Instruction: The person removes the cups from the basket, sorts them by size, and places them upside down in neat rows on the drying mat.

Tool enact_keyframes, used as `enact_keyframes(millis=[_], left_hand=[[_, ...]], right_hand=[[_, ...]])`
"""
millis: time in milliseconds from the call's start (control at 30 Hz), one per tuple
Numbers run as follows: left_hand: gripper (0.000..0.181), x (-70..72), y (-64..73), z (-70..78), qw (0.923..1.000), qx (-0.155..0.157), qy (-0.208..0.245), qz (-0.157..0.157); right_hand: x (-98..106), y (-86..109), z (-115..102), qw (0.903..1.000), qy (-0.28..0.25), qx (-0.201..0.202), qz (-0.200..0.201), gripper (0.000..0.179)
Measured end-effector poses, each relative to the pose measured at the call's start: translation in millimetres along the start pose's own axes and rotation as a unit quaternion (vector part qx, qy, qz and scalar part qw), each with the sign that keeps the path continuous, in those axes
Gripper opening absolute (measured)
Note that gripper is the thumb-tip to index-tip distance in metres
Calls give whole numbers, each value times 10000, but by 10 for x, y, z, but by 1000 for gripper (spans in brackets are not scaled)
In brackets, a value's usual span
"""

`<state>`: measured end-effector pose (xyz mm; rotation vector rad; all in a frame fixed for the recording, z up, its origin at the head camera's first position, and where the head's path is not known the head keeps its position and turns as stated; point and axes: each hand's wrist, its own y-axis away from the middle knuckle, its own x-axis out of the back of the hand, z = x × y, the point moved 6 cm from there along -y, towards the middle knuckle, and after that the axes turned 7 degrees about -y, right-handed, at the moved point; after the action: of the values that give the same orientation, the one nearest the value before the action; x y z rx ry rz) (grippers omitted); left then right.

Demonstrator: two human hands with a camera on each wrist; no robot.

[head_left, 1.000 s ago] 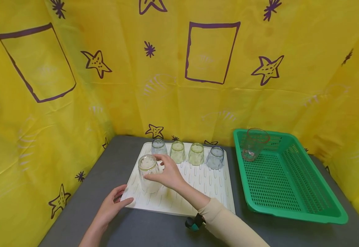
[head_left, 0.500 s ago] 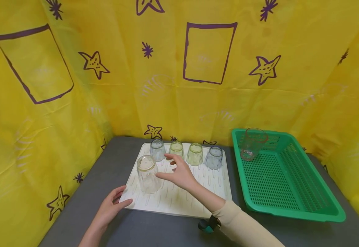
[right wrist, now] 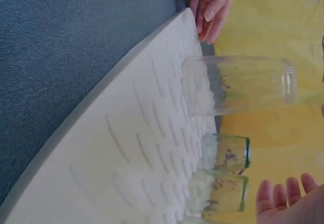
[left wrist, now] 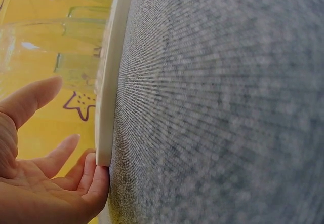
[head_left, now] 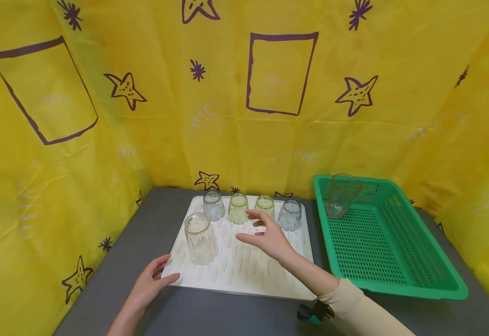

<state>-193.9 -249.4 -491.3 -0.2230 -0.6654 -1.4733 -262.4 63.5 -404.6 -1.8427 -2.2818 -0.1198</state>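
Observation:
A white ridged drying mat (head_left: 244,277) lies on the grey table. My left hand (head_left: 148,282) is at its front left corner; in the left wrist view its fingertips (left wrist: 91,178) touch the mat's edge, thumb held apart. On the mat's left part stands a tall clear glass (head_left: 201,242), upside down. Behind it runs a row of short upturned glasses: a bluish one (head_left: 213,206), two greenish ones (head_left: 238,209), the second partly hidden by my right fingers, and a blue-grey one (head_left: 289,216). My right hand (head_left: 269,239) hovers over the mat, fingers spread and holding nothing.
Right of the mat sits a green plastic basket (head_left: 332,252) with slotted sides. A clear glass with a reddish rim (head_left: 340,198) leans in its back left corner. A yellow patterned cloth (head_left: 164,130) encloses the table at the back and sides.
My right hand has let go of the tall glass and moved right, away from it. The glass stays on the mat. My left hand stays at the mat's corner.

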Motion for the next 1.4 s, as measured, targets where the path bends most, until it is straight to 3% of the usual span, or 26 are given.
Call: enact_keyframes(millis=[400,833,1400], left_hand=[[78,-18,-5,-8,9999,107,-51,-79],[78,-21,1,-1,9998,127,-82,-112],[79,-31,-8,1,9998,154,-117,-84]], right_hand=[[487,241,-130,9992,-81,-359,166,69],[852,363,-183,9999,-80,-68,129,66],[1410,440,-193,9969,458,-353,531,71]])
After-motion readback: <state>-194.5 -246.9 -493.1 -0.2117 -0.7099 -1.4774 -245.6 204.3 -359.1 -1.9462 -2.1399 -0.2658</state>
